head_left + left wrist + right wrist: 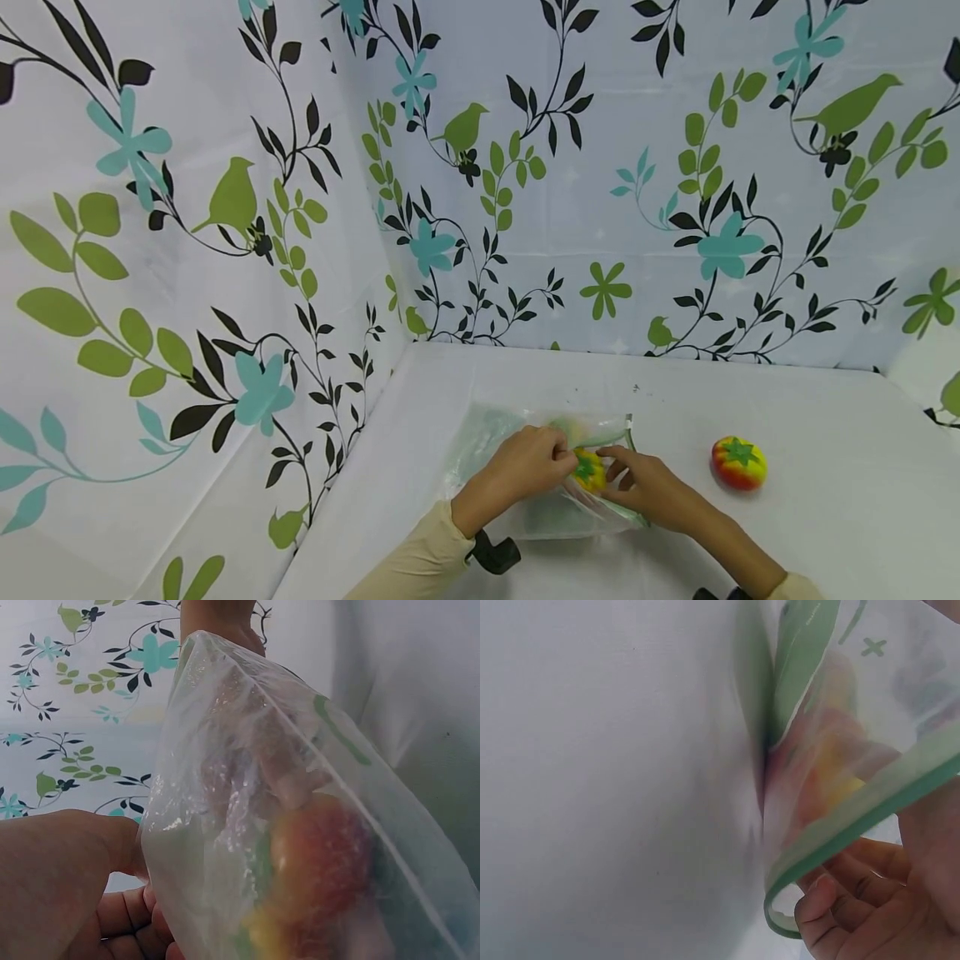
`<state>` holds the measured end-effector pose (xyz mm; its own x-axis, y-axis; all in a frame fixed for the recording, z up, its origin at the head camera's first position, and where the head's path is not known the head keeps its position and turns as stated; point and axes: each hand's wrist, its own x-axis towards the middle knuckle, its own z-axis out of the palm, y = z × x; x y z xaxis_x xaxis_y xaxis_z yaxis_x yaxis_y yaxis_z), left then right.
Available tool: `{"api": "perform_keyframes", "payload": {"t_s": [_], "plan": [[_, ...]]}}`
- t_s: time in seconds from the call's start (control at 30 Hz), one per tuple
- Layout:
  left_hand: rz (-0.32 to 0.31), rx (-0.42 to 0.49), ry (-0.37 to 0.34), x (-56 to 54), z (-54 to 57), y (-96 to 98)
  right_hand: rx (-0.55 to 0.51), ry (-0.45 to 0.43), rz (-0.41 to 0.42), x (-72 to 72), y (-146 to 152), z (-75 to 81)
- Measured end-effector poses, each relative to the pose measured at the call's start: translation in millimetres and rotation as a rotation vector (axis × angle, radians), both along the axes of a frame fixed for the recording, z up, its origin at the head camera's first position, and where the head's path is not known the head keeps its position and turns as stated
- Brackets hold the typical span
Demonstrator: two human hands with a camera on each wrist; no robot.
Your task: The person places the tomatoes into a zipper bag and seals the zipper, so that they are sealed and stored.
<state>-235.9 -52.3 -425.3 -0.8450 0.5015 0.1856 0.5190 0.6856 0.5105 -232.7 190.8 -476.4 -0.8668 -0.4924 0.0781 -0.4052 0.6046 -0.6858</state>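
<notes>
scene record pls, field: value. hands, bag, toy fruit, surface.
left hand: grips the clear plastic bag at its mouth
right hand: fingers curled on the bag's green zip edge
bag: clear, lying on the white table, mouth held open
fruit in bag: yellow-red toy fruit with green top, at the mouth between the hands
second fruit: same kind, on the table to the right, apart from bag and hands
backdrop: floral-print sheet behind and at left
</notes>
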Motion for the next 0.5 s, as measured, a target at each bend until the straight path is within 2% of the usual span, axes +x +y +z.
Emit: {"api": "perform_keyframes", "payload": {"t_s": [0.13, 0.33, 0.5], "plan": [[-0.001, 0.010, -0.009, -0.2, 0.3, -0.7, -0.042, -0.023, -0.011, -1.9, -4.7, -3.2], [0.002, -0.002, 0.003, -1.0, 0.7, -0.5, -0.118, -0.048, 0.021, -5.5, -9.1, -7.3], [0.002, 0.000, 0.011, -0.9, 0.9, 0.1, -0.140, -0.069, 0.033, -8.6, -15.4, -9.8]]}}
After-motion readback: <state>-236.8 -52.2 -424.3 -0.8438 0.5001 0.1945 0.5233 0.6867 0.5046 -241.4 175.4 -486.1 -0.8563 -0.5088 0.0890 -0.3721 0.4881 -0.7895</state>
